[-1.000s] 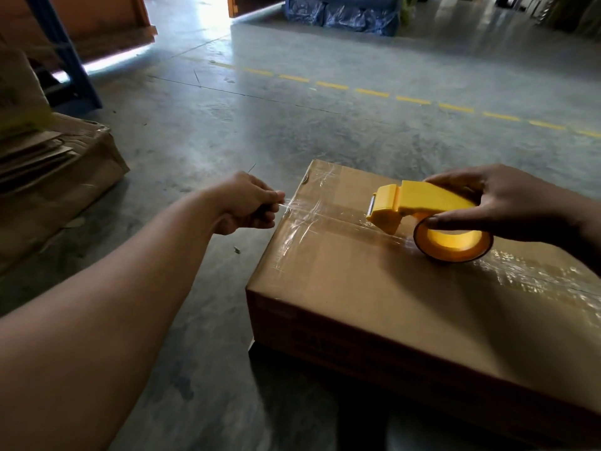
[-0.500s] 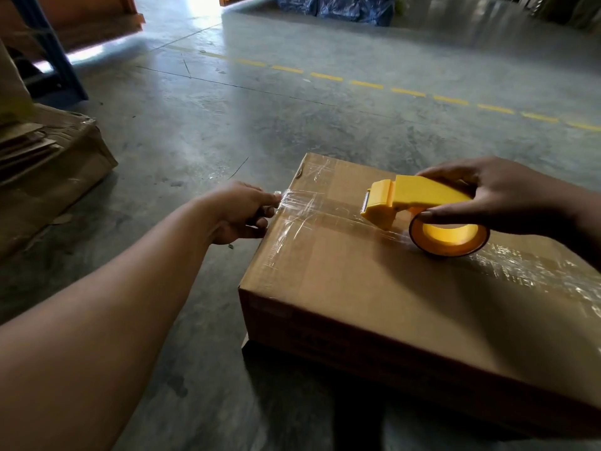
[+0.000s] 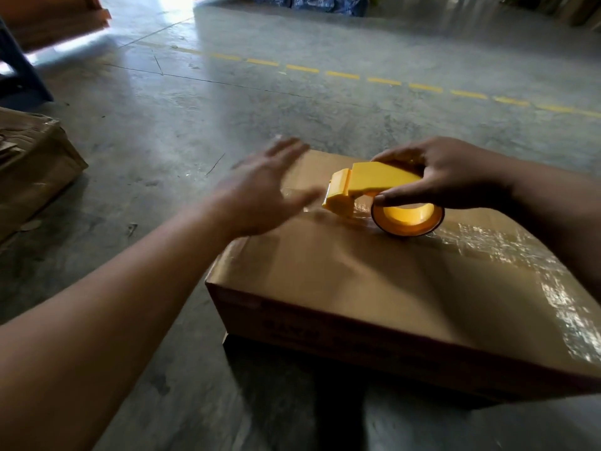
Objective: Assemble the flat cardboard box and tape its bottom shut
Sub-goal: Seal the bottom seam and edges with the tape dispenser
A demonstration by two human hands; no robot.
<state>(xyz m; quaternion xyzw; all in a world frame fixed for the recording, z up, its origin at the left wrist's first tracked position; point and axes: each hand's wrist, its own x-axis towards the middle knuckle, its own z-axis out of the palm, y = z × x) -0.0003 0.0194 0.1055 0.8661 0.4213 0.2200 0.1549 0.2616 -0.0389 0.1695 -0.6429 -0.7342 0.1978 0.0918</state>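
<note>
A brown cardboard box (image 3: 374, 281) lies on the concrete floor with its flaps closed on top. Clear tape (image 3: 507, 245) runs across the top seam and down the right side. My right hand (image 3: 448, 175) grips a yellow tape dispenser (image 3: 374, 187), whose roll rests on the box top near the seam. My left hand (image 3: 263, 193) is flat, fingers spread and blurred, over the box's far left corner, just left of the dispenser's blade. Whether the palm touches the cardboard is unclear.
A stack of flattened cardboard (image 3: 29, 170) lies at the left. A blue rack post (image 3: 19, 70) stands at the far left. A dashed yellow line (image 3: 383, 81) crosses the floor beyond the box. Blue wrapped bundles (image 3: 312, 0) sit at the back.
My left hand let go of the tape end it pinched beyond the box's left edge, opened flat and moved right over the box corner. The dispenser stayed in my right hand.
</note>
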